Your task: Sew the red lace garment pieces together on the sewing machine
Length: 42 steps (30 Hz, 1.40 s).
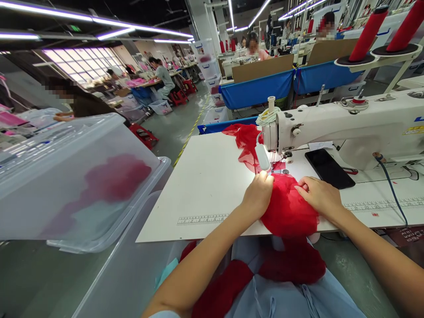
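Observation:
Sheer red fabric (291, 212) lies under the needle area of a white sewing machine (318, 123) and hangs over the table's front edge. My left hand (260, 192) is closed on the fabric's left side, close to the presser foot. On its right side, my right hand (318, 194) pinches the cloth between thumb and fingers. More red fabric (247, 141) is bunched behind the needle. Darker red cloth (291, 260) rests across my lap. A small lamp (263, 155) lights the stitching spot.
A black phone (329, 168) lies on the white table (198, 176) beside the machine. Translucent plastic bins (82, 185) stand at the left. Red thread cones (369, 35) rise at the back right. Other people sit at machines farther off.

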Each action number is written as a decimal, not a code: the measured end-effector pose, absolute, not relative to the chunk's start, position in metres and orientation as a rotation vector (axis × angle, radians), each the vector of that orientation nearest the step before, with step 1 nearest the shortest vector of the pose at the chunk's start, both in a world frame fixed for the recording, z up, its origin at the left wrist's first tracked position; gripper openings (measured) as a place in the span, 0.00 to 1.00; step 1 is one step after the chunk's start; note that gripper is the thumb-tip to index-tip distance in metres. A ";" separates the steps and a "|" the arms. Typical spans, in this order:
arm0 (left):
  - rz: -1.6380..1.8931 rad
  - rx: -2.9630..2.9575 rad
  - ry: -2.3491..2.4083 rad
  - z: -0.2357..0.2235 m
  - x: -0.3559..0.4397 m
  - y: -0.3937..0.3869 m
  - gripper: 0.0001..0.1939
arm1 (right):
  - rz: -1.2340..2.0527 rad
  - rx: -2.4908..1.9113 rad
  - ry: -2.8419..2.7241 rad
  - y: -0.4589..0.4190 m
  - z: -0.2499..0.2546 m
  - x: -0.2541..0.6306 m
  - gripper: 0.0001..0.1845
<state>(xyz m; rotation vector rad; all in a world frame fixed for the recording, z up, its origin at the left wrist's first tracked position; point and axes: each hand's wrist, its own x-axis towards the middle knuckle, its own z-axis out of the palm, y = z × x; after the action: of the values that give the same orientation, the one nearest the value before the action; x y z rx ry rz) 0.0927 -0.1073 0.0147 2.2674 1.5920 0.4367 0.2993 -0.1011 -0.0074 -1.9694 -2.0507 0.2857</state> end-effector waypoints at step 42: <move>0.702 2.261 1.405 -0.030 0.096 -0.090 0.11 | 0.823 -1.593 -1.760 -0.050 -0.004 0.275 0.08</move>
<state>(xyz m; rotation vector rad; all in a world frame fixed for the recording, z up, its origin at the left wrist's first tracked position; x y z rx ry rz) 0.0960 -0.0897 -0.0296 2.2608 1.4050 0.7020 0.2753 -0.0500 -0.0038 -1.5932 -1.7601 0.8234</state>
